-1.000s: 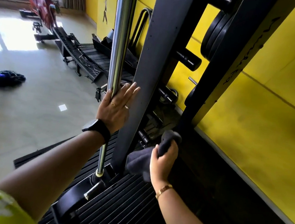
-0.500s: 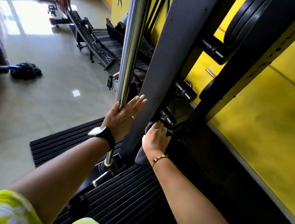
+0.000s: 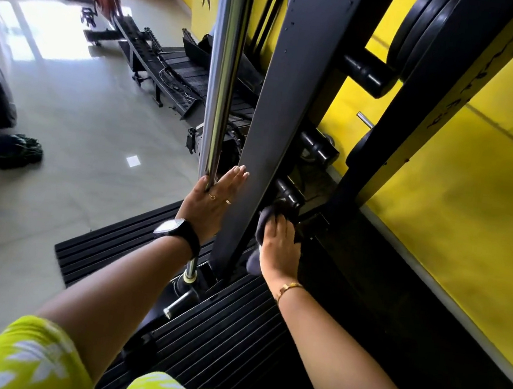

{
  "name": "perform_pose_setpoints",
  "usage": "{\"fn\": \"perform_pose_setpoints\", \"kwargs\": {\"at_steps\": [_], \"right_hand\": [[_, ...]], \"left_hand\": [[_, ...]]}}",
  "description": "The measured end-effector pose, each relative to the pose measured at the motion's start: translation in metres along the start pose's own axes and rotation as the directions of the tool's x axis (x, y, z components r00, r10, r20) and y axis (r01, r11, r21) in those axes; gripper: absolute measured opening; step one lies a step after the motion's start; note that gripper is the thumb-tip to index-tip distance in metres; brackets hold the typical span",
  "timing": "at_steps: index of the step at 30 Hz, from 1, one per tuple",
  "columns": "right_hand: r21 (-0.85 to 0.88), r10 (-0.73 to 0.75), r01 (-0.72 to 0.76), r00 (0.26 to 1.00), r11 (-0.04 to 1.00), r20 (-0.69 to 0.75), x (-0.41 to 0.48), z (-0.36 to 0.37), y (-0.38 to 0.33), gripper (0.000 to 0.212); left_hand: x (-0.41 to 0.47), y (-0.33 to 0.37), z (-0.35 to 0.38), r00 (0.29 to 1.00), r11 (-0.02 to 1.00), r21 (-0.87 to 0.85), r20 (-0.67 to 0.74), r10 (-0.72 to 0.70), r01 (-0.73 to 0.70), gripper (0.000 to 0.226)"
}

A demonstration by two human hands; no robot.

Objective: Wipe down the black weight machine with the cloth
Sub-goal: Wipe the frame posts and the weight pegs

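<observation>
Grey cloth [image 3: 262, 227] bunched under the right hand [image 3: 278, 248], fingers curled down over it and pressing it against the black pegs [image 3: 287, 194] low on the weight machine [image 3: 291, 102], right where the slanted post meets the base. Part of the cloth pokes out above the knuckles and another fold hangs below the palm near the wrist, just above the ribbed mat [image 3: 217, 327]. Over on the other side, the left hand [image 3: 213, 199] is flat and spread, fingers together and pointing up, palm braced against the edge of that post with the thumb side touching the shiny steel rod [image 3: 222, 78]; it holds nothing, it is there for balance. A watch [image 3: 177, 230] sits on that wrist, a thin bracelet [image 3: 289, 287] on the other. Further out, weight plates [image 3: 426, 37] hang high against the yellow wall [image 3: 471, 203], and a mop [image 3: 14, 150] lies on the glossy floor [image 3: 79, 142] well away. The risk here looks like the tight corner: pegs, bracket and post crowd together, so the loose cloth could snag on a peg end, or knuckles could knock against metal. Only the peg tops seem likely to get cleaned, with their undersides missed. The left hand could also slip on that polished rod if weight shifts onto it.
</observation>
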State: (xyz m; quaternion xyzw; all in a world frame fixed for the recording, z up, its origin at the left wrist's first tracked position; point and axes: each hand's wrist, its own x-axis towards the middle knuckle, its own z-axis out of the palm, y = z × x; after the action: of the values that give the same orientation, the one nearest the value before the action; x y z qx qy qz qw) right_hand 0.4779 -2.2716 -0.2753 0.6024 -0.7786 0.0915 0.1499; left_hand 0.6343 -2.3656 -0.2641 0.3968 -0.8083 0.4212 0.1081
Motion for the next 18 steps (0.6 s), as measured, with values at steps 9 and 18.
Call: {"fn": "perform_pose_setpoints", "kwargs": {"at_steps": [9,18], "right_hand": [[0.227,0.012,-0.009,1.0,0.974,-0.014,-0.036,0.002,0.009,0.054],[0.459,0.224,-0.153,0.969,0.875,-0.104,-0.056,-0.011,0.011,0.045]], "left_hand": [[-0.03,0.017,-0.005,0.97,0.985,-0.148,0.236,-0.054,0.091,0.094],[-0.033,0.032,-0.024,0.983,0.859,-0.495,0.177,-0.046,0.13,0.086]]}}
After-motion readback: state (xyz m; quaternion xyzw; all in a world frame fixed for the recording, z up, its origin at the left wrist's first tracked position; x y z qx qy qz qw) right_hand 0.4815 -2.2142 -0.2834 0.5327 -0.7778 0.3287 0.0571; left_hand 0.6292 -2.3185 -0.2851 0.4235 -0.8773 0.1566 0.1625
